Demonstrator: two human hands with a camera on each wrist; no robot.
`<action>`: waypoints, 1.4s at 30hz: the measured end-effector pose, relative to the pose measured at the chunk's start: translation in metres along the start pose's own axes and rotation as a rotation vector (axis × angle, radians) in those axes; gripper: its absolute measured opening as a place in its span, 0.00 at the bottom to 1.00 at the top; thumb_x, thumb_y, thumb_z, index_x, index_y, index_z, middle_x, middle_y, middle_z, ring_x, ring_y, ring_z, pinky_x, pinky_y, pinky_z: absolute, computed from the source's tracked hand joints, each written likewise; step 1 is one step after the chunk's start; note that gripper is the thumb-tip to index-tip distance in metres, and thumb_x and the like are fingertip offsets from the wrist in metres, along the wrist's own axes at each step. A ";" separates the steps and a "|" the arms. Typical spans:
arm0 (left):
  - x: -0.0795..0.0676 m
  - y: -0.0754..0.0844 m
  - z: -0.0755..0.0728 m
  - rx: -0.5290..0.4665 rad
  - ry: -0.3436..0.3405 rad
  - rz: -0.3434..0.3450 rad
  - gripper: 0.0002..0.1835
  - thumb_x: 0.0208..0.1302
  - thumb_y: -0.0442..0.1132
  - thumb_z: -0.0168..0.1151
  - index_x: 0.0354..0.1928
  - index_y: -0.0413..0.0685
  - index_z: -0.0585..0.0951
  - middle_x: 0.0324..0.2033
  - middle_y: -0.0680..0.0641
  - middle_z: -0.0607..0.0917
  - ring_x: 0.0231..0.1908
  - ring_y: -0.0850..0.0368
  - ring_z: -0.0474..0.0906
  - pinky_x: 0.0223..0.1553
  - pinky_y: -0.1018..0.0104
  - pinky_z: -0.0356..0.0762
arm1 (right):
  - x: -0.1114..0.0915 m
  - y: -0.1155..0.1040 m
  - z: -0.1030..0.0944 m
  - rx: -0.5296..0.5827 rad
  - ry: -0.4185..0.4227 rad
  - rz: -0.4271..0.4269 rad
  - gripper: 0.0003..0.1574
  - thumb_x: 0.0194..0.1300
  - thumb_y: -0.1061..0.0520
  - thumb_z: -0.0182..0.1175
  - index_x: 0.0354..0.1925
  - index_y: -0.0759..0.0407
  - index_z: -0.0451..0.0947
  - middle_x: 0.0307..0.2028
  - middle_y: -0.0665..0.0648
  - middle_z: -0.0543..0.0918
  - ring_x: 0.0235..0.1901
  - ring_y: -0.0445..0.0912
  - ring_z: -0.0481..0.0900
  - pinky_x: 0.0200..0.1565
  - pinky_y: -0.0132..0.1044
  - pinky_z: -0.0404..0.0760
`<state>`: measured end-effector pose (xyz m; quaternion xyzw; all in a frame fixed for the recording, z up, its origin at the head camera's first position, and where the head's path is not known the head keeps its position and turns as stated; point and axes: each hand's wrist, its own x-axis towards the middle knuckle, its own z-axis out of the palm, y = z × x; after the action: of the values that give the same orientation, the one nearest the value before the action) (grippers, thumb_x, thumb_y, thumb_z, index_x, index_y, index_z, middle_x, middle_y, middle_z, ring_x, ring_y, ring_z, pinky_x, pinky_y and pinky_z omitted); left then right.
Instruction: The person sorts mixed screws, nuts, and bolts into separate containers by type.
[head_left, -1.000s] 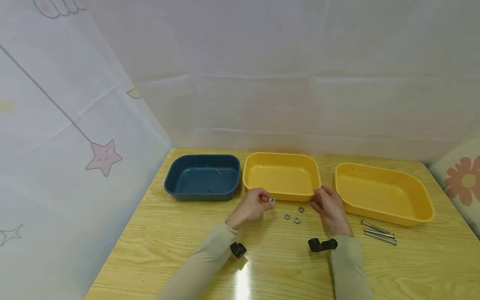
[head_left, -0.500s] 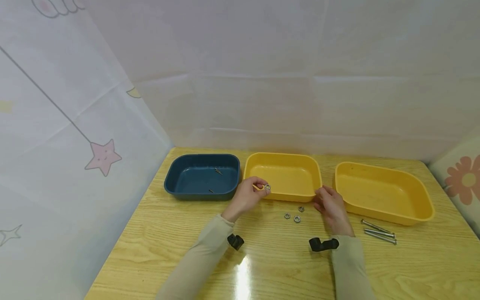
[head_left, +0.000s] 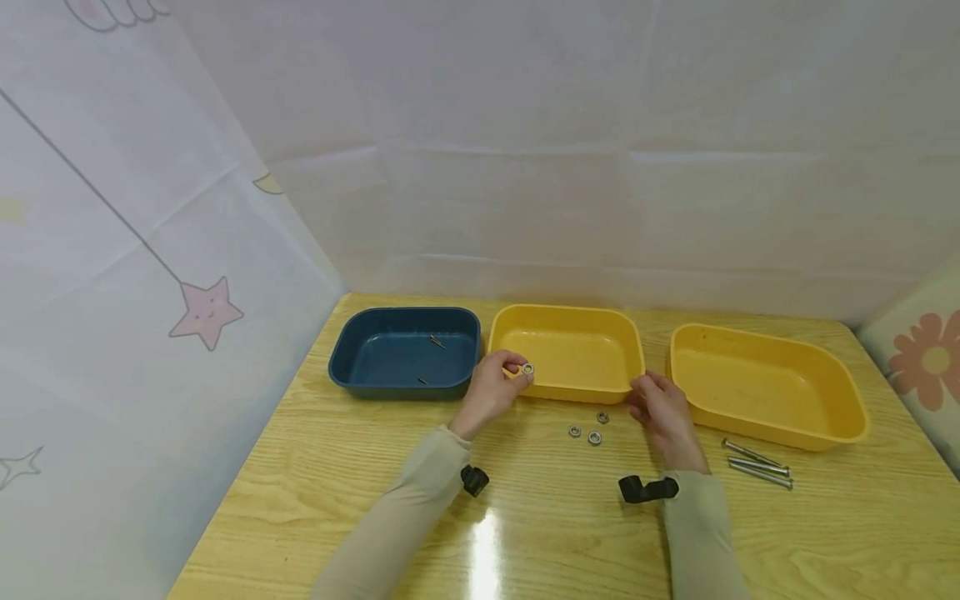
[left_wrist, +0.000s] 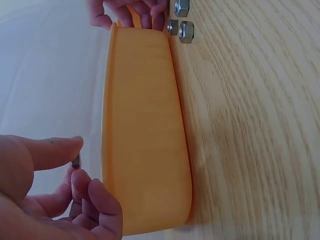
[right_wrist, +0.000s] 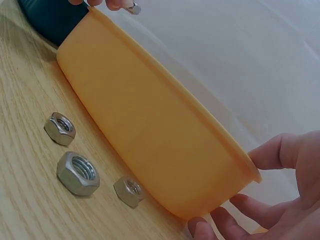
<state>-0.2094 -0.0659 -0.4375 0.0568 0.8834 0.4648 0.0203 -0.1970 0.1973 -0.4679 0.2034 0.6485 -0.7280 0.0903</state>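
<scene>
My left hand (head_left: pixel 489 392) pinches a metal hex nut (head_left: pixel 528 369) between thumb and fingertip, at the front left rim of the middle yellow bin (head_left: pixel 581 394). In the left wrist view the nut (left_wrist: pixel 76 161) shows edge-on, beside the bin's wall. My right hand (head_left: pixel 666 417) grips the front right corner of that bin, thumb on the rim and fingers against the outer wall, as the right wrist view shows. On the table before the bin lie three more nuts: a larger nut (right_wrist: pixel 78 173), one nut (right_wrist: pixel 60 128) to its upper left and another nut (right_wrist: pixel 129 191) to its right.
On the left stands a dark blue bin (head_left: pixel 405 393) with a few small screws (head_left: pixel 437 342) inside. A second yellow bin (head_left: pixel 780 435) sits at an angle on the right. Several long bolts (head_left: pixel 759 467) lie in front of it. A patterned cloth (head_left: pixel 480 208) hangs behind the table.
My left hand has carried the nut left and up from in front of the middle bin to its front rim. The right hand stays at the bin's corner.
</scene>
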 end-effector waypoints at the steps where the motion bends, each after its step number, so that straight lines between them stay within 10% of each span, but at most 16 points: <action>1: 0.000 0.000 0.001 0.014 0.009 0.000 0.13 0.60 0.39 0.67 0.46 0.42 0.81 0.38 0.43 0.79 0.30 0.56 0.71 0.33 0.67 0.70 | 0.000 0.000 0.000 -0.004 0.001 -0.002 0.36 0.68 0.57 0.50 0.71 0.62 0.56 0.40 0.43 0.75 0.39 0.37 0.77 0.41 0.28 0.78; 42: 0.005 -0.004 0.001 0.133 0.017 -0.055 0.14 0.62 0.39 0.66 0.47 0.41 0.82 0.40 0.43 0.79 0.42 0.50 0.74 0.44 0.58 0.74 | 0.000 0.000 -0.003 -0.068 -0.016 -0.024 0.36 0.68 0.57 0.48 0.72 0.63 0.54 0.50 0.52 0.74 0.40 0.37 0.78 0.41 0.30 0.78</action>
<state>-0.2145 -0.0667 -0.4412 0.0297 0.9137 0.4048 0.0217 -0.1961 0.1997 -0.4681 0.1867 0.6746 -0.7080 0.0936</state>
